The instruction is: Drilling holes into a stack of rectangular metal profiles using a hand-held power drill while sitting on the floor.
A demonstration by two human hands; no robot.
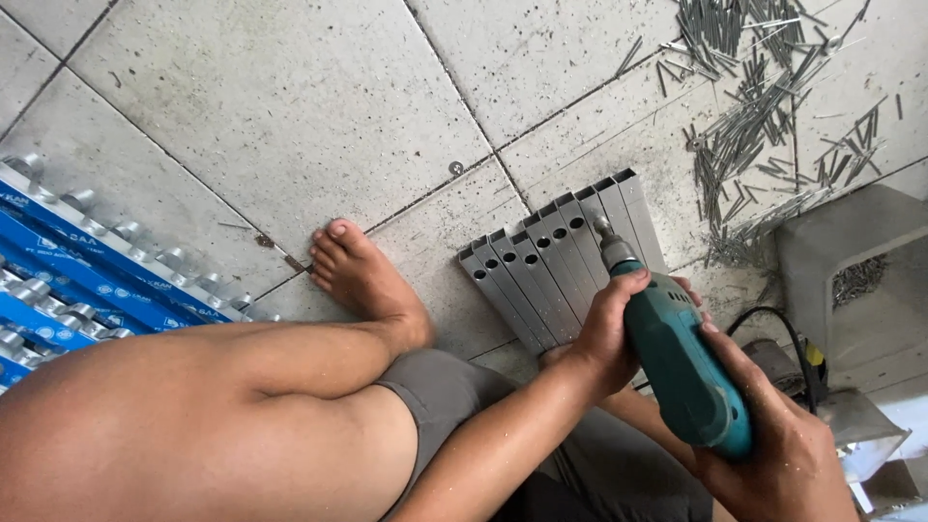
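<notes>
Drilling into a row of grey metal channel pieces (556,266) laid side by side on the tiled floor (290,106), a seated person holds a teal power drill (681,372). The left hand (604,329) has its grip closed around the drill's front, near the chuck; the right hand (783,445) has its grip wrapped around the rear handle. The drill looks heavy and rigid, best held with both hands. The thin, stiff channels look light and likely to slide. Loose metal pins (764,106) lie scattered beyond, and a bare foot (362,275) rests beside the channels.
</notes>
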